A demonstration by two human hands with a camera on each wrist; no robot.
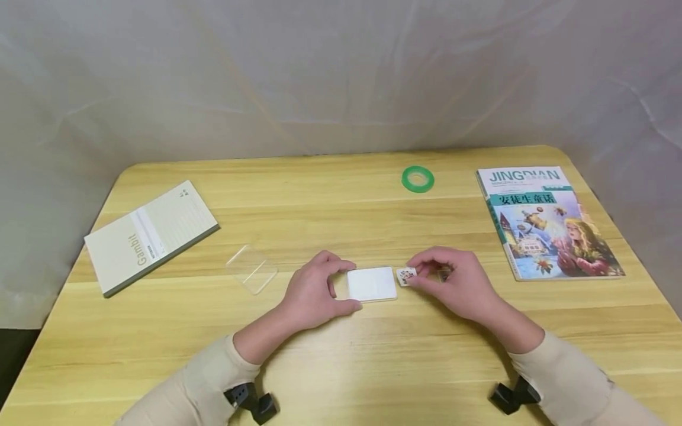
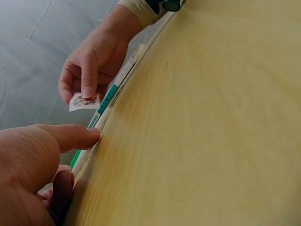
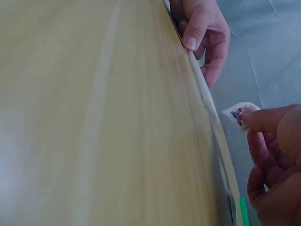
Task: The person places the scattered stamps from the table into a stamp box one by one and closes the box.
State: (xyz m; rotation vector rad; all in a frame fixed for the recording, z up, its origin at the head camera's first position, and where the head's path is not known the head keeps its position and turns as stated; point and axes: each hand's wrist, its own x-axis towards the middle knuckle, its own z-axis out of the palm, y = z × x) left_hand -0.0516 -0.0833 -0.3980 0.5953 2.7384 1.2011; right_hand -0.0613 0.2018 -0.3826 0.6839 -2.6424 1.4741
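A flat white rectangular piece (image 1: 372, 284) with a thin clear rim lies on the table in front of the person. My left hand (image 1: 315, 291) holds it at its left end, index finger at the far corner and thumb at the near one. Just past its right end, my right hand (image 1: 457, 280) pinches a small white sticker-like square (image 1: 405, 276) between thumb and fingers. Dark and coloured printing shows on this square (image 3: 241, 115) in the right wrist view. In the left wrist view it (image 2: 84, 101) hangs down from the right thumb.
Left of the left hand lies a clear plastic rectangle (image 1: 252, 270). A cream notebook (image 1: 169, 231) is farther left. Toward the back sits a roll of green tape (image 1: 411, 184), and an illustrated book (image 1: 549, 231) lies at the right. A grey cloth (image 1: 341, 77) hangs behind the table.
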